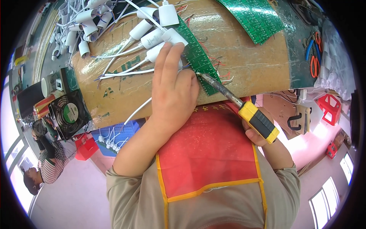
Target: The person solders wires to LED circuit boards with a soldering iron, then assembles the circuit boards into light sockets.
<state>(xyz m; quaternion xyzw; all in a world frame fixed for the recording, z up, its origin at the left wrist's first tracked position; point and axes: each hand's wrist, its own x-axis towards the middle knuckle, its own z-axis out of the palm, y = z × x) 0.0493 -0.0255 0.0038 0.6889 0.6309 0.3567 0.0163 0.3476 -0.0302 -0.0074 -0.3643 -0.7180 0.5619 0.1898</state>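
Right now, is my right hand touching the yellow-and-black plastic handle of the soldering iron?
Touching: the head view shows your right hand wrapped around the handle.

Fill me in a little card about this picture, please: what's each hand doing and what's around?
Left hand: against a white tube, beside the green strip
Right hand: holds the yellow-black iron
Iron's tip: at the strip; touching, can't tell
Underneath: brown cardboard
Top left: tube pile
Top right: green boards
Left side: black fan
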